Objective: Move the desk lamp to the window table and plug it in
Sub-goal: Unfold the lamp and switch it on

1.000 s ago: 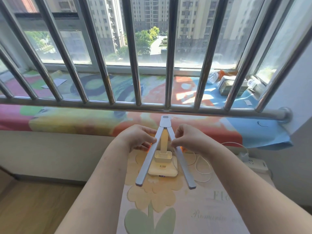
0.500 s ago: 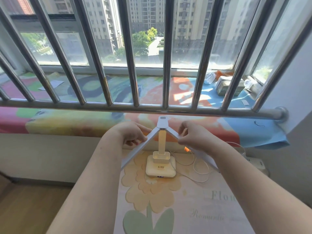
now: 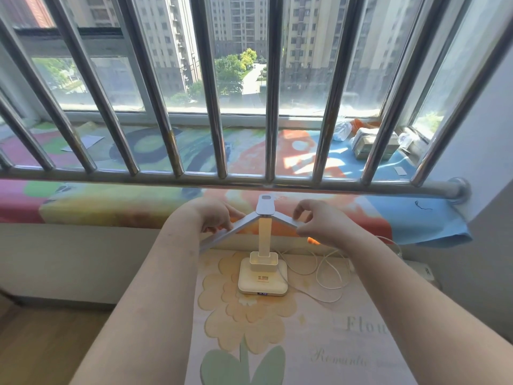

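A cream desk lamp stands upright on the window table, which has a flower-print cover. Two grey light bars fan out from its hinged head, left and right. My left hand pinches the left bar near the hinge. My right hand pinches the right bar, whose far end is hidden behind my wrist. The lamp's white cord loops over the table toward a white power strip at the right edge. The plug itself is hidden.
A steel window guard with several bars runs across just behind the lamp. Beyond it a colourful sill cloth carries boxes and bottles at the far right. Wooden floor lies to the table's left.
Both hands have swung the two light bars up and outward, from hanging steeply down beside the post to spreading wide. The lamp base has stayed in place.
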Demonstrator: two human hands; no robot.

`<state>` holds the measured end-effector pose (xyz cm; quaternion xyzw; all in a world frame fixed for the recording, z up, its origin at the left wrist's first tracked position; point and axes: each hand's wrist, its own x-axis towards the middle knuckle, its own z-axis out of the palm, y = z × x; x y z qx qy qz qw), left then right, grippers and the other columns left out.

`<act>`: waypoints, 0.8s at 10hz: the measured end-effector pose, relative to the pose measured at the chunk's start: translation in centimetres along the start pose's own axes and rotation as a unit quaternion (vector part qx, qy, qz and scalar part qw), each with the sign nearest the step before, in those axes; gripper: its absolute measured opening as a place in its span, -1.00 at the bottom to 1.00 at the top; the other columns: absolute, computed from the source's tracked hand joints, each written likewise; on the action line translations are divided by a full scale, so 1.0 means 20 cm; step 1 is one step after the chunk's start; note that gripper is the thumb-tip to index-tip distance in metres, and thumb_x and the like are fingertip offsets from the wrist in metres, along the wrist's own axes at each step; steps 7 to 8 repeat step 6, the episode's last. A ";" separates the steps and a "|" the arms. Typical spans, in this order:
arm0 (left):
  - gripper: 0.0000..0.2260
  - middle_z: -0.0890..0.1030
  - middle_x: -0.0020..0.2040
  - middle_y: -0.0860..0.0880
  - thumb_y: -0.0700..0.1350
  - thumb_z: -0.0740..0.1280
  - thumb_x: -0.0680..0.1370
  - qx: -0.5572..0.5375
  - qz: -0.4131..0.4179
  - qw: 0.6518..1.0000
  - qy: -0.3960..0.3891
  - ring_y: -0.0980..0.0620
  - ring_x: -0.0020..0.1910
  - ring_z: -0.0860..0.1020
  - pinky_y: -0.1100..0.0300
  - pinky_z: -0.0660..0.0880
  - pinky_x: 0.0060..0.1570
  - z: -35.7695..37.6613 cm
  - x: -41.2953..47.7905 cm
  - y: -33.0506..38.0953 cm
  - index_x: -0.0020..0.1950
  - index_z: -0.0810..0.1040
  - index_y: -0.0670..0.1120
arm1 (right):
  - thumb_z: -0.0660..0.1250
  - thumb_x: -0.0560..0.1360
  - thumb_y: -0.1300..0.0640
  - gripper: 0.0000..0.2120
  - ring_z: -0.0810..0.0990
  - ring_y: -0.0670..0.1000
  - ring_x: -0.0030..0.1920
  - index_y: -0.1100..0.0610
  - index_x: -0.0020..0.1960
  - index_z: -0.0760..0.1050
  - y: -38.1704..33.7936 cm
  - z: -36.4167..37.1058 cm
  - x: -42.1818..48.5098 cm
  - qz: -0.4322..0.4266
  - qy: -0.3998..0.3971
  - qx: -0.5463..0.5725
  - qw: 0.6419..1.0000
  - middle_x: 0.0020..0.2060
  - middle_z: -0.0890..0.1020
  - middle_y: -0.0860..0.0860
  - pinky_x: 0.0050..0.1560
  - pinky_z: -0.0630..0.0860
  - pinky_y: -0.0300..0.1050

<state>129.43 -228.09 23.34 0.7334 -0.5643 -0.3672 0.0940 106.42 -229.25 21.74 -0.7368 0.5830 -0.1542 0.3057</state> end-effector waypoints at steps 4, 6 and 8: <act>-0.62 0.49 -0.14 -0.04 -0.32 0.23 0.53 0.054 0.004 0.997 0.048 0.02 -0.23 0.43 0.25 0.46 -0.21 0.03 -0.02 0.02 0.24 0.61 0.00 | 0.37 0.41 0.16 -0.81 0.55 -0.09 -0.24 -0.08 -0.03 0.50 0.04 0.00 0.02 0.003 0.020 -0.028 0.999 -0.18 0.57 -0.07 -0.36 0.46 -0.24; -0.63 0.53 0.23 -0.11 -0.18 0.32 0.53 0.080 0.007 0.994 0.068 -0.08 0.14 0.51 0.10 0.51 0.13 0.06 -0.01 0.07 0.35 0.47 -0.10 | 0.41 0.39 0.09 -0.66 0.55 -0.14 -0.16 -0.13 0.14 0.52 0.07 -0.05 0.00 0.015 0.031 -0.010 0.999 -0.07 0.61 -0.09 -0.29 0.43 -0.30; -0.63 0.53 0.23 -0.11 -0.18 0.32 0.53 0.080 0.007 0.994 0.068 -0.08 0.14 0.51 0.10 0.51 0.13 0.06 -0.01 0.07 0.35 0.47 -0.10 | 0.41 0.39 0.09 -0.66 0.55 -0.14 -0.16 -0.13 0.14 0.52 0.07 -0.05 0.00 0.015 0.031 -0.010 0.999 -0.07 0.61 -0.09 -0.29 0.43 -0.30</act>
